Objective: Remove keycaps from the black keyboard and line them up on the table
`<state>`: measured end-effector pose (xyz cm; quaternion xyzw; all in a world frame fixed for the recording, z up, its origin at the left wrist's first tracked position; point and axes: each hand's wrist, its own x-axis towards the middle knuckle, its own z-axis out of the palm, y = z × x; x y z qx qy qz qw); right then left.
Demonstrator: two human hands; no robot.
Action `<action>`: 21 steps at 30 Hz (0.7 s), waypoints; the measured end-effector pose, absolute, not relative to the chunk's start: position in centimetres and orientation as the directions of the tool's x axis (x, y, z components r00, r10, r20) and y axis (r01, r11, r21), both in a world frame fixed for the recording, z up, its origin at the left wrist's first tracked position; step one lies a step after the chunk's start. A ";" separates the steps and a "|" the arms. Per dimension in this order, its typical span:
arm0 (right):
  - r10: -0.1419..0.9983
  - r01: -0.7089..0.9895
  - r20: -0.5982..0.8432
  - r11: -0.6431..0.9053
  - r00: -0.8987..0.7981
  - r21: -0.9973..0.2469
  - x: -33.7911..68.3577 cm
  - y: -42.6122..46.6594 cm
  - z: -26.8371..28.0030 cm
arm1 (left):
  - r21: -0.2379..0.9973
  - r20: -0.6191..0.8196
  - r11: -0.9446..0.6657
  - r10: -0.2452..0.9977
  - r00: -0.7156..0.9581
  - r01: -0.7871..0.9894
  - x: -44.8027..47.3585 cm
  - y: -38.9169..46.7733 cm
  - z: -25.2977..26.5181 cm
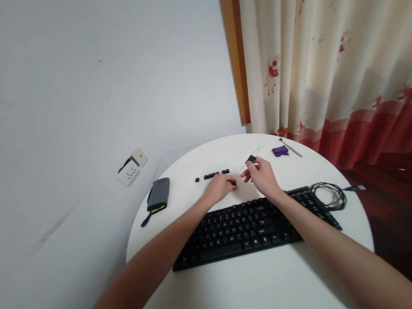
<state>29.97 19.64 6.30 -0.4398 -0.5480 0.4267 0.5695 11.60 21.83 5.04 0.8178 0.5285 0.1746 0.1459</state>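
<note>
My left hand (219, 188) is closed just beyond the keyboard, its fingertips pinching a small black keycap (234, 184). To its right, my right hand (263, 177) grips a small dark squarish piece (250, 159) between thumb and finger; its exact kind is unclear. Thin pale sticks or wires (258, 149) show on both sides of that piece. Under my forearms lies a black keyboard (233, 229), partly covered by them. Several loose black keycaps (211, 175) sit in a row behind my left hand, with a single keycap (197, 179) at the row's left end.
A grey pouch (159, 194) with a strap lies at the left of the round white table (223, 293). Toward the back right are a folded purple cloth (280, 151) and a thin brush (291, 147). A coiled cable (331, 196) rests near the right edge. Wall and curtain (329, 59) stand behind.
</note>
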 end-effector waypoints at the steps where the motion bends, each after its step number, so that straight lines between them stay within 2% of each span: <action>1: 0.967 -0.018 0.254 0.255 0.035 -0.967 30.1 19.7 6.4 | 0.403 0.153 -0.426 0.904 0.399 0.810 12.1 22.5 5.0; 5: 0.960 -0.065 0.275 0.278 0.052 -0.958 30.4 19.9 6.7 | 0.292 0.210 -0.499 0.866 0.454 0.816 13.1 25.0 5.0; 10: 0.958 -0.083 0.280 0.284 0.057 -0.955 30.4 20.2 6.7 | 0.199 0.235 -0.479 0.870 0.433 0.855 12.9 27.5 4.8; 16: 0.956 -0.089 0.284 0.290 0.075 -0.953 30.5 20.5 6.6 | 0.196 0.286 -0.385 0.902 0.323 0.902 11.9 28.3 4.1; 21: 0.955 -0.091 0.286 0.292 0.071 -0.952 30.5 20.5 6.6 | 0.192 0.256 -0.318 0.930 0.265 0.928 11.5 28.6 3.9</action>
